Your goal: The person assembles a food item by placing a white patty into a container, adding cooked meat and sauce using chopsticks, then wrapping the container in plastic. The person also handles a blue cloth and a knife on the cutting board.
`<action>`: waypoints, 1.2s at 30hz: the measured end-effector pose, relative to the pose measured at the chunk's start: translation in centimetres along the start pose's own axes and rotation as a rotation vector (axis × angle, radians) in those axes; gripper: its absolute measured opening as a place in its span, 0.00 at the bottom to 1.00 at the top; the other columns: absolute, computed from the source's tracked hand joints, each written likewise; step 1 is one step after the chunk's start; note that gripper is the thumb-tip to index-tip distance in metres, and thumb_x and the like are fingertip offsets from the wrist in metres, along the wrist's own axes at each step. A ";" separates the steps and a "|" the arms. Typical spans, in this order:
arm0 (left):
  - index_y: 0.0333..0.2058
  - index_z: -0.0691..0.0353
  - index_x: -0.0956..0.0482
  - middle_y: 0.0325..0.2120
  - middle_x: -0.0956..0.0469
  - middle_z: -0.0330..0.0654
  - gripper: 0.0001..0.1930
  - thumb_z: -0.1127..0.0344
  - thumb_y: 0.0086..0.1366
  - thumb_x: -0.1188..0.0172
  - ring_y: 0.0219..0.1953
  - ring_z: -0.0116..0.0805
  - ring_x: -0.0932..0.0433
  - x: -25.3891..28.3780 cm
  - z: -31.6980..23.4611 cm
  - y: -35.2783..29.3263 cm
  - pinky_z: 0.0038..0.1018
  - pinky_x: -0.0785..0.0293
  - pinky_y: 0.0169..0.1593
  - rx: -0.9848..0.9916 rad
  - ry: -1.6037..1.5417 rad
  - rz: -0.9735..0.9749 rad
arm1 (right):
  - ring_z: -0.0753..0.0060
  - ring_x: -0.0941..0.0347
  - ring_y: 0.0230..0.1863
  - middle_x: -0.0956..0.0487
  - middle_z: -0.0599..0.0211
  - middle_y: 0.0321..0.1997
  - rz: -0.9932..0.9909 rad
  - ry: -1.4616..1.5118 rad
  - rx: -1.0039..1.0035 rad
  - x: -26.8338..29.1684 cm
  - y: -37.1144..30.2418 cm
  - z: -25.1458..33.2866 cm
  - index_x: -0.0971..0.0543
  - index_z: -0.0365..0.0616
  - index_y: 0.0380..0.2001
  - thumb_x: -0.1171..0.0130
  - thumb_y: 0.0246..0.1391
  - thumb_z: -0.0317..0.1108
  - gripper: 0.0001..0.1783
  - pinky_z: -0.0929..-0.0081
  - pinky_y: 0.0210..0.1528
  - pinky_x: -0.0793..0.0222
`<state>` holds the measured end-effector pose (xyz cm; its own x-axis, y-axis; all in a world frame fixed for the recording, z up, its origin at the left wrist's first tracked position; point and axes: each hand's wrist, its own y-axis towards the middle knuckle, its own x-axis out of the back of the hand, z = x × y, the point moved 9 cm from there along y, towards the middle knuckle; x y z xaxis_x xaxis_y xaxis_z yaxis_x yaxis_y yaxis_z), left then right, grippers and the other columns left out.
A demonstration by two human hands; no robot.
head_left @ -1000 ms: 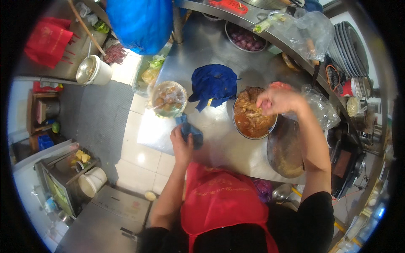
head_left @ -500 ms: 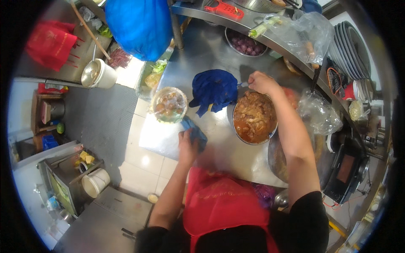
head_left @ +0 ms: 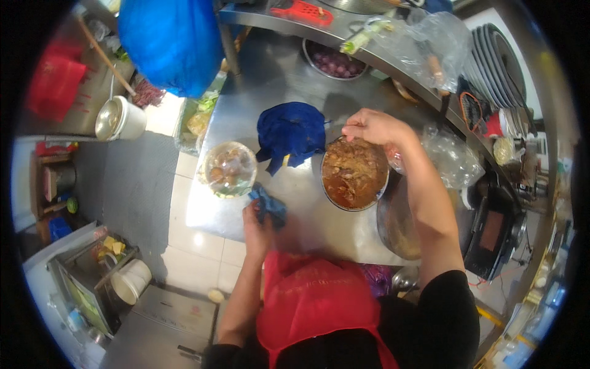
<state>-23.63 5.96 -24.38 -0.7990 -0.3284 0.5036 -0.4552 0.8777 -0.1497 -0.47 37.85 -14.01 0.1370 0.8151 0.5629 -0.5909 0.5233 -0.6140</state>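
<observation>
My right hand (head_left: 376, 127) is closed in a pinch over the far rim of a round bowl of reddish-brown stewed food (head_left: 353, 169). Whatever its fingertips hold is too small to make out. A crumpled blue cloth (head_left: 269, 208) is in my left hand (head_left: 255, 229), low by the front left part of the steel table (head_left: 295, 227). Just beyond that hand stands a clear-covered bowl (head_left: 230, 169) with brownish food inside. A dark blue cloth (head_left: 291, 132) lies spread on the table between the two bowls.
A bowl of purple onions (head_left: 335, 61) sits at the back under a steel shelf (head_left: 289, 23). Clear plastic bags (head_left: 452, 160) and a round board (head_left: 399, 224) lie right of the stew. Stacked grey plates (head_left: 501, 67) stand far right. A blue bag (head_left: 169, 46) hangs back left.
The whole view has shifted, so the table sits farther left. My right fingertips have come in over the stew bowl's edge; the pale bit seen at them earlier no longer shows.
</observation>
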 end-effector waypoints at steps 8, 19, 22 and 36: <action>0.54 0.62 0.22 0.44 0.18 0.43 0.14 0.67 0.74 0.46 0.44 0.39 0.18 -3.4 5.4 -0.1 0.34 0.18 0.48 0.742 -1.213 0.159 | 0.54 0.17 0.37 0.14 0.61 0.32 -0.357 0.156 -0.088 -9.4 -17.3 -0.1 0.15 0.43 0.40 0.44 0.67 0.40 0.14 0.61 0.44 0.23; 0.62 0.65 0.31 0.56 0.24 0.46 0.20 0.66 0.75 0.48 0.55 0.41 0.24 -5.5 3.8 0.0 0.39 0.27 0.60 0.566 -0.906 0.364 | 0.39 0.21 0.31 0.18 0.51 0.26 -1.190 0.036 -0.472 -5.4 -36.4 -8.3 0.17 0.40 0.41 0.41 0.65 0.37 0.11 0.52 0.39 0.25; 0.61 0.65 0.31 0.51 0.23 0.45 0.20 0.70 0.72 0.44 0.49 0.35 0.22 -5.2 3.2 -0.3 0.33 0.24 0.52 0.358 -0.539 0.198 | 0.43 0.21 0.47 0.19 0.46 0.45 -1.433 -0.168 -0.135 4.0 -36.8 -4.7 0.21 0.37 0.52 0.38 0.62 0.32 0.17 0.56 0.49 0.25; 0.60 0.73 0.32 0.53 0.22 0.53 0.22 0.61 0.78 0.55 0.53 0.46 0.20 -6.6 2.1 -2.6 0.41 0.25 0.61 0.600 -1.080 0.261 | 0.38 0.28 0.60 0.27 0.35 0.61 -0.201 0.211 0.392 -25.8 -12.7 7.5 0.40 0.36 0.72 0.42 0.64 0.41 0.39 0.53 0.62 0.32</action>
<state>-17.98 5.14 -29.12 -0.6758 -0.5352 -0.5068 -0.1160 0.7562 -0.6439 -2.48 8.33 -16.61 0.4133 0.7612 0.4998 -0.7854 0.5757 -0.2274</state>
